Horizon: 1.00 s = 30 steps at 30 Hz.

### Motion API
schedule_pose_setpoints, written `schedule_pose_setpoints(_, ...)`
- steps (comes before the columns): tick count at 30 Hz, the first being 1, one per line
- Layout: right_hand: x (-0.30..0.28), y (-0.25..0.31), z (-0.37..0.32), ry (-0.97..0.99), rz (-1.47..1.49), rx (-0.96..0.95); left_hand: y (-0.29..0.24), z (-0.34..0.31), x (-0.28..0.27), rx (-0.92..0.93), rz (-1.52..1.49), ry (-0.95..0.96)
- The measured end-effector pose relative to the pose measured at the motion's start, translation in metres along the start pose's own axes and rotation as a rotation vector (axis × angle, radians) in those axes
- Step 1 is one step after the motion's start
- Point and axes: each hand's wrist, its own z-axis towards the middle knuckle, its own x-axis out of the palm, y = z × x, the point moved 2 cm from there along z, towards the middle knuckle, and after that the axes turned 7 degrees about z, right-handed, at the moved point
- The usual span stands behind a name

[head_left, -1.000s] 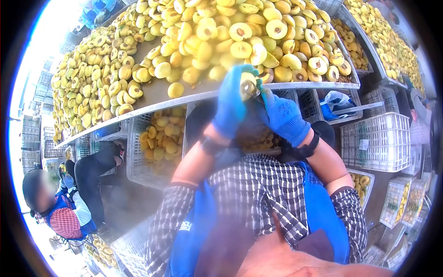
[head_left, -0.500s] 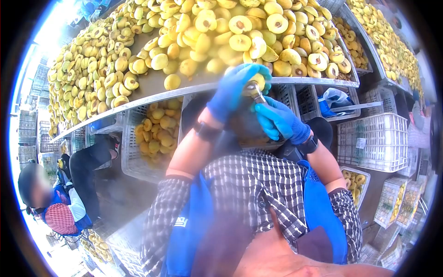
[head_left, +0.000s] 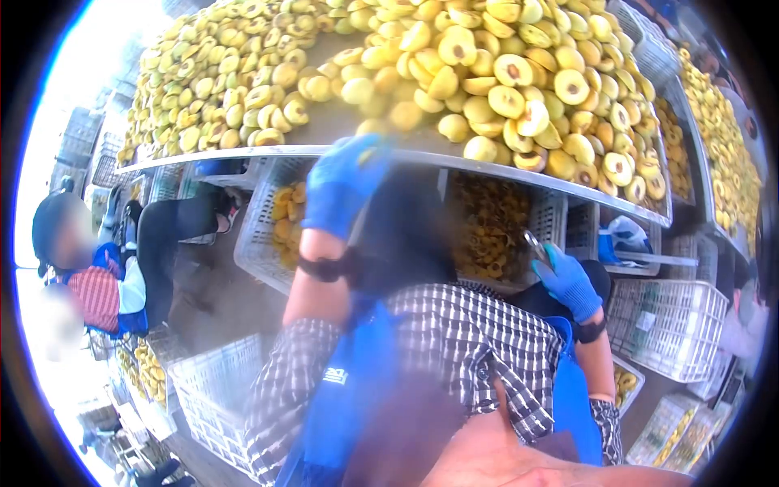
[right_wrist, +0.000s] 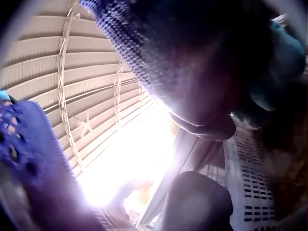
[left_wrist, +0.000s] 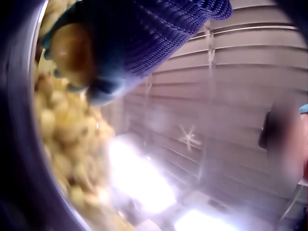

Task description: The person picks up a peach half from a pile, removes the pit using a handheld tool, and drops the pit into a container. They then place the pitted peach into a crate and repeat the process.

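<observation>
In the head view my gloved left hand (head_left: 345, 183) is at the near edge of the table, close to the heap of yellow peach halves (head_left: 503, 101). The left wrist view shows its fingers curled round a peach half (left_wrist: 72, 54), rounded side showing. My gloved right hand (head_left: 568, 284) is lower and to the right, over a crate of dark scraps (head_left: 491, 219). It grips a slim metal pitting tool (head_left: 533, 241), whose shiny end points up and left. Most of the tool's handle is hidden in the fist.
A raised metal rim (head_left: 406, 156) runs along the table's front. Below it, a crate of peaches (head_left: 288, 215) stands at left. A white crate (head_left: 669, 329) is on the right. Another person (head_left: 101, 288) sits at far left.
My hands have separated: the left moved left along the table edge, the right dropped down and right with the tool. Earlier, the tool was at the peach half's cut face.
</observation>
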Motion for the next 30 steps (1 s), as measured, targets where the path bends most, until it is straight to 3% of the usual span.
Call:
schedule_pose_setpoints(2, -0.003, 0.003, -0.006, 0.019, 0.015, 0.007, 0.040, 0.002, -0.011, 0.009, 0.695, -0.215)
schedule_pose_setpoints(3, 0.001, -0.007, -0.002, 0.039, -0.001, 0.042, 0.060, 0.011, -0.011, 0.014, 0.707, -0.291)
schedule_pose_setpoints(4, 0.002, -0.003, 0.003, 0.040, 0.006, 0.031, 0.065, 0.025, -0.008, -0.094, 0.564, -0.203)
schedule_pose_setpoints(6, 0.001, 0.010, 0.014, 0.038, 0.012, 0.008, 0.062, 0.048, 0.006, -0.136, 0.394, 0.000)
schedule_pose_setpoints(9, 0.008, 0.023, 0.026, 0.018, 0.008, -0.045, 0.060, 0.079, 0.059, -0.173, 0.384, 0.205)
schedule_pose_setpoints(13, 0.009, 0.030, 0.026, 0.004, 0.016, -0.060, 0.039, 0.095, 0.068, -0.270, 0.354, 0.330)
schedule_pose_setpoints(16, 0.005, 0.033, 0.020, 0.001, 0.027, -0.040, 0.058, 0.086, 0.075, -0.189, -0.032, 0.055)
schedule_pose_setpoints(17, 0.004, 0.036, 0.019, -0.003, 0.034, -0.033, 0.095, 0.091, 0.109, -0.165, -0.497, -0.050)
schedule_pose_setpoints(18, 0.002, 0.044, 0.020, -0.031, 0.063, -0.072, 0.046, 0.078, 0.075, -0.279, -1.019, 0.035)
schedule_pose_setpoints(20, -0.003, 0.065, 0.029, -0.082, 0.114, -0.138, -0.014, 0.061, 0.060, -0.422, -1.876, 0.140)
schedule_pose_setpoints(21, -0.003, 0.071, 0.035, -0.121, 0.112, -0.165, -0.027, 0.058, 0.073, -0.361, -1.702, 0.148)
schedule_pose_setpoints(24, -0.009, 0.102, 0.051, -0.234, 0.187, -0.218, -0.077, 0.032, 0.089, 0.146, -1.094, 0.030)
schedule_pose_setpoints(26, -0.011, 0.117, 0.058, -0.352, 0.093, -0.274, -0.098, 0.027, 0.101, -0.274, -1.708, 0.334)
schedule_pose_setpoints(28, -0.009, 0.122, 0.065, -0.430, -0.100, -0.466, -0.110, 0.021, 0.112, -0.322, -1.772, 0.426)
schedule_pose_setpoints(29, -0.005, 0.117, 0.067, -0.441, -0.140, -0.428, -0.115, 0.018, 0.116, -0.346, -1.802, 0.466)
schedule_pose_setpoints(30, 0.001, 0.110, 0.069, -0.450, -0.180, -0.393, -0.120, 0.016, 0.114, -0.162, -1.529, 0.349)
